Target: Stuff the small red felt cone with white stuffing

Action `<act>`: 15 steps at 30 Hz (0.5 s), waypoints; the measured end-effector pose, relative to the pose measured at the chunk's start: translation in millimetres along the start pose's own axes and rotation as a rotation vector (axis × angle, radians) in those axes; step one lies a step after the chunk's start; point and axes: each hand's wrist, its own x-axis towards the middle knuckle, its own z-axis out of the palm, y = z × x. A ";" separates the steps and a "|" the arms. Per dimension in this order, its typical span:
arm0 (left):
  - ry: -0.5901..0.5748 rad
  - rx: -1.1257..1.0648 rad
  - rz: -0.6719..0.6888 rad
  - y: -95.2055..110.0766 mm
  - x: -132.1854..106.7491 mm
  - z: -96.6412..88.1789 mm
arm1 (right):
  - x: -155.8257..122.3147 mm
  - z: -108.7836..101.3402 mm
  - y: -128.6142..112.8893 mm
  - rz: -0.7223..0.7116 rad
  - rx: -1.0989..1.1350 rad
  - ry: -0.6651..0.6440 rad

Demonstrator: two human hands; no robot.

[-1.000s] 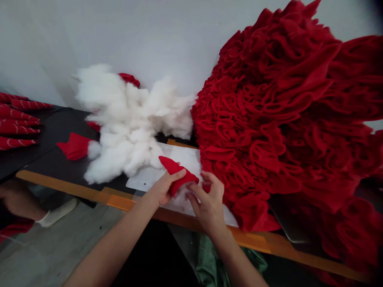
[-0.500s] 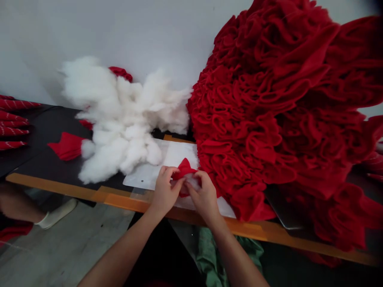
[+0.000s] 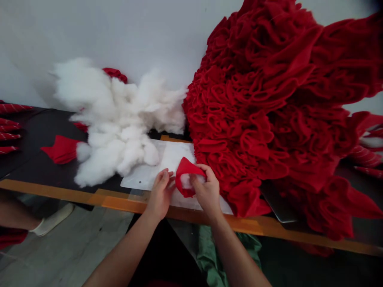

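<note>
– Red felt is what is being handled: a small red felt pouch [image 3: 186, 175] is held over the white plastic sheet [image 3: 146, 179], at the near edge of the black table with an orange edge [image 3: 60, 189].

– How are the hands placed?

– The right hand [image 3: 207, 192] is pinched on the pouch's open rim. The left hand [image 3: 160, 194] is curled just beside the other side of the rim, and whether it grips the rim cannot be told. The hands are close together.

– How much looks done?

– A tuft of white is seen inside the pouch's mouth, so the filling is judged to be under way. One red felt piece with a white tuft [image 3: 61, 149] is laid apart at the left, and it may be a finished one.

– And what is left?

– A great deal, it is judged. A large pile of red felt pieces [image 3: 269, 107] is heaped at the right, seemingly unfilled, and a heap of white fluffy stuffing [image 3: 116, 119] is spread behind the sheet.
</note>
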 end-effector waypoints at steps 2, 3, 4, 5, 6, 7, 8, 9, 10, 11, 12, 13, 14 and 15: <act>-0.051 -0.194 -0.219 4.0 8.0 8.2 | -5.1 4.1 -8.7 -0.053 0.015 -0.071; -0.066 -0.254 -0.265 5.9 11.1 11.9 | -9.1 5.4 -12.1 -0.109 -0.018 -0.064; -0.069 -0.297 -0.273 7.7 13.6 14.9 | -14.0 5.9 -14.6 -0.184 -0.074 -0.016; -0.070 -0.328 -0.259 9.3 15.7 16.7 | -19.5 5.8 -16.2 -0.279 -0.142 0.050; -0.075 -0.347 -0.241 10.6 17.4 17.5 | -25.2 5.3 -16.9 -0.386 -0.203 0.100; -0.081 -0.352 -0.227 11.6 18.5 17.4 | -30.6 4.7 -17.0 -0.497 -0.248 0.112; -0.089 -0.345 -0.219 12.1 19.2 16.7 | -35.3 4.6 -16.6 -0.597 -0.278 0.080; -0.095 -0.331 -0.208 12.1 19.3 15.5 | -38.8 4.9 -16.1 -0.668 -0.295 0.020; -0.100 -0.312 -0.190 11.9 18.9 14.3 | -40.9 5.9 -15.8 -0.701 -0.305 -0.043; -0.110 -0.292 -0.171 11.4 17.9 13.2 | -41.6 7.2 -15.6 -0.700 -0.310 -0.094; -0.123 -0.273 -0.148 11.0 16.5 12.4 | -41.0 8.7 -15.8 -0.675 -0.314 -0.134; -0.137 -0.257 -0.117 10.6 14.7 11.7 | -39.5 10.1 -16.1 -0.640 -0.315 -0.174; -0.152 -0.241 -0.085 10.5 12.8 11.2 | -37.5 11.2 -16.3 -0.607 -0.314 -0.223; -0.164 -0.223 -0.057 10.4 10.8 10.9 | -35.4 12.1 -16.2 -0.580 -0.314 -0.272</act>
